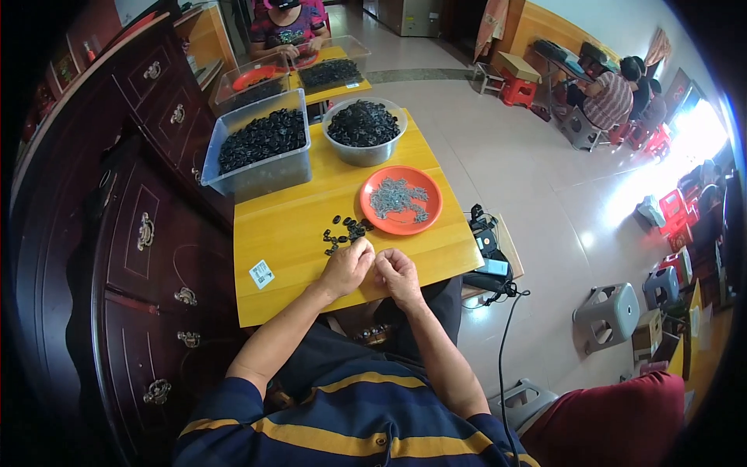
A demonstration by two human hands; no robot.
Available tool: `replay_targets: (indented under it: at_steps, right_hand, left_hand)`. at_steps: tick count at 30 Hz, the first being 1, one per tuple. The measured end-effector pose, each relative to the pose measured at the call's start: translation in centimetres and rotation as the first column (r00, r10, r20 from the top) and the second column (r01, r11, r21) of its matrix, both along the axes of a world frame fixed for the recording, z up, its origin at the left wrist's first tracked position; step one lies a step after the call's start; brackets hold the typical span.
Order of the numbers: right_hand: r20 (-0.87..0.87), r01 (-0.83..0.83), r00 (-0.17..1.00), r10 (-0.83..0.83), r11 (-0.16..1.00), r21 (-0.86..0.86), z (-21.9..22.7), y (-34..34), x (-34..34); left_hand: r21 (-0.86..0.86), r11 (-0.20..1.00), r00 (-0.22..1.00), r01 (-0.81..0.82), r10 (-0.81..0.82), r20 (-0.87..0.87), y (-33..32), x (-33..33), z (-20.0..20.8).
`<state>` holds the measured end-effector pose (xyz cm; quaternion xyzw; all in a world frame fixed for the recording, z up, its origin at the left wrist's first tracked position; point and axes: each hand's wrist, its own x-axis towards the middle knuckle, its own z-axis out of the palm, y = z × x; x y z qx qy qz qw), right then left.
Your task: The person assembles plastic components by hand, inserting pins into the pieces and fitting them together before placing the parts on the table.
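the left hand (348, 267) and the right hand (399, 272) rest just beside each other near the close edge of the yellow counter (436, 263). the fingers of both look curled inward, thumbs toward forefingers, but i cannot tell whether they grasp a small piece or nothing; anything there is hidden.

the loose black pieces (355, 233) lie scattered on the counter just beyond the left hand, a few close to the orange-red plate (433, 187). they look like light, hard plastic, some with openings through them, probably smooth enough to skid under a fingertip. the outer rim seems the best hold, pinched lightly between thumb and forefinger, leaving any opening free.

the silvery bits (393, 194) heaped on the plate appear thin and stiff, likely metal and nearly weightless, and apt to snag on one another; lifting one by its end should suit. more black pieces fill the round tub (366, 158) and the rectangular bin (272, 177) behind; either, loaded like that, would probably need two hands under the rim.
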<state>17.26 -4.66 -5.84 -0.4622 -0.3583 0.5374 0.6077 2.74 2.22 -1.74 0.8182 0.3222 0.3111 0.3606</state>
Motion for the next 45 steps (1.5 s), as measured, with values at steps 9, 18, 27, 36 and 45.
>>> replay_targets:
  at_steps: [9, 18, 27, 36, 45]
  right_hand:
    - [0.055, -0.015, 0.998, 0.014, 1.000, 0.006, 0.4, -0.2, -0.1]
    - [0.044, -0.170, 0.984, 0.175, 0.979, -0.111, 1.0, -0.4, 1.1]
    - [0.122, -0.234, 0.962, 0.246, 0.967, -0.104, 1.9, -0.4, 0.7]
    - [0.317, -0.236, 0.920, 0.231, 0.971, -0.025, 2.7, 1.9, 2.4]
    - [0.895, 0.014, 0.350, -0.276, 0.957, 0.290, 4.6, 8.1, 6.2]
  left_hand:
    - [0.022, 1.000, 0.998, 0.012, -0.011, -0.067, -0.1, -0.5, -0.2]
    - [-0.026, 0.997, 0.998, 0.067, -0.067, 0.008, -0.2, -0.7, -0.2]
    - [-0.176, 0.975, 0.985, 0.134, -0.111, 0.132, -0.3, -1.9, -1.5]
    - [-0.526, 0.804, 0.937, 0.278, -0.106, 0.333, -0.3, -4.6, -1.5]
    - [-0.651, 0.744, 0.947, 0.153, 0.077, 0.310, -1.0, -7.2, -2.2]
